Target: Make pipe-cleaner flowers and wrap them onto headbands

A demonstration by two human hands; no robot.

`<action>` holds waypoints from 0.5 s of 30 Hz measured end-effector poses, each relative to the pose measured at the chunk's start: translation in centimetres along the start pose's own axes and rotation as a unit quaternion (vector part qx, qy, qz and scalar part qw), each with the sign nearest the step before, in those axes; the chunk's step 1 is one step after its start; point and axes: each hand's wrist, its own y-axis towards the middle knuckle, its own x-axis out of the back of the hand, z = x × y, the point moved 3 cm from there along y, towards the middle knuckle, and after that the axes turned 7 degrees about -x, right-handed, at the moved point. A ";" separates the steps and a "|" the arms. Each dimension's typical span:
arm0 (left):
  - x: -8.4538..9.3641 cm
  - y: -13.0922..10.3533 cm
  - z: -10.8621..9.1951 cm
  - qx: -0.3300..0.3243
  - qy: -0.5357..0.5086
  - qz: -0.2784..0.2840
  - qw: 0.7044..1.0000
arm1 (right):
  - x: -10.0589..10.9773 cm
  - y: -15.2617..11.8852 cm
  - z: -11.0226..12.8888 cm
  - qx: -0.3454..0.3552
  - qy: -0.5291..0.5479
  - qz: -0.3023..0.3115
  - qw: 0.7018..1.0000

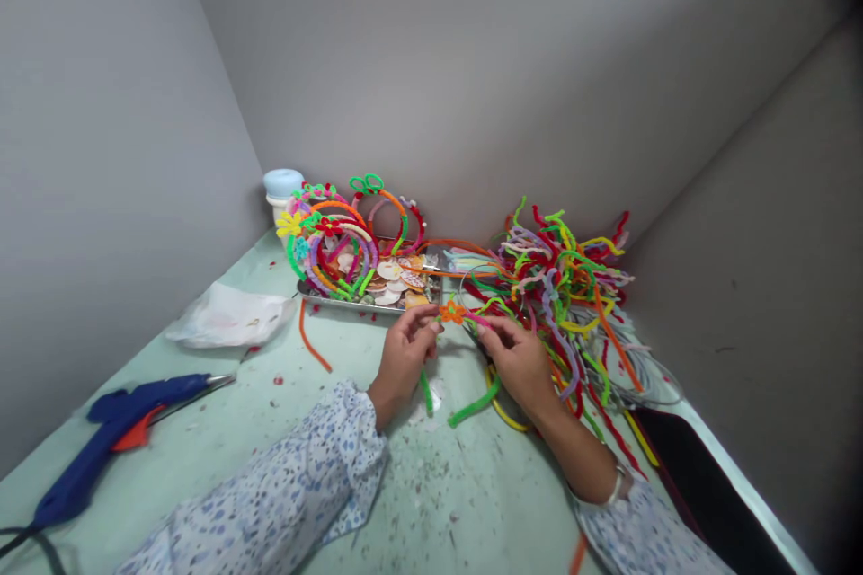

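Observation:
An orange pipe-cleaner flower with a green centre is held up between my two hands, in front of the metal tray. My left hand pinches its left side between thumb and fingers. On the other side, my right hand pinches a pink pipe cleaner that runs to the flower. Green pipe cleaner ends hang below, between the hands; where they join is hidden by the fingers.
A metal tray bears shell-like pieces and colourful fuzzy hoops. Tangled pipe cleaners lie right. At left are a plastic bag and a blue glue gun. A lidded container stands behind; a black object lies front right.

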 end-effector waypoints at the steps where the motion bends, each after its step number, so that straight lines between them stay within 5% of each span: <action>1: -0.1 -0.1 -0.1 0.005 -0.022 0.008 1.000 | 0.2 0.1 0.0 -0.009 0.009 -0.017 1.000; 7: -0.2 -0.1 -0.4 0.002 -0.032 0.040 0.999 | 0.9 0.2 0.4 -0.017 0.046 -0.075 0.996; 15: 0.6 0.9 -0.1 -0.012 -0.078 -0.013 0.997 | 1.6 1.2 -0.3 -0.030 0.060 -0.039 0.997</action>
